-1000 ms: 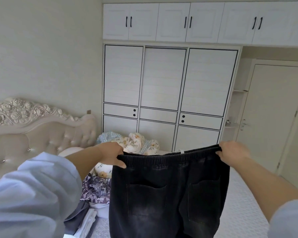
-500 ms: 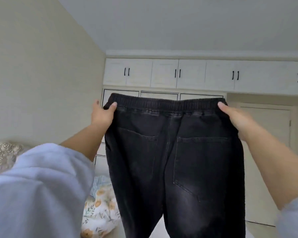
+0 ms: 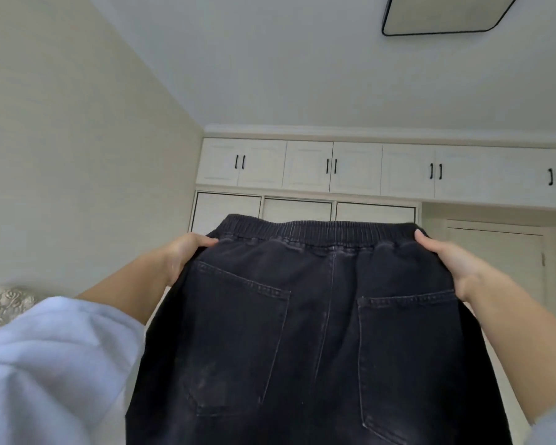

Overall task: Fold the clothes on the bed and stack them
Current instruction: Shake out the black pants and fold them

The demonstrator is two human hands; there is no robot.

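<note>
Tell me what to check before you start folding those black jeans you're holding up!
1. Left hand grips its end of the waistband: ok.
2. Right hand grips the other end: ok.
3. Black jeans spread flat between the hands, back pockets facing the camera: ok.
4. Waistband level: nearly level, ok.
5. Legs hanging straight and untwisted: cannot tell, they run off the bottom of the view.
6. Room on the bed to lay them down: cannot tell, only the headboard shows.
</note>
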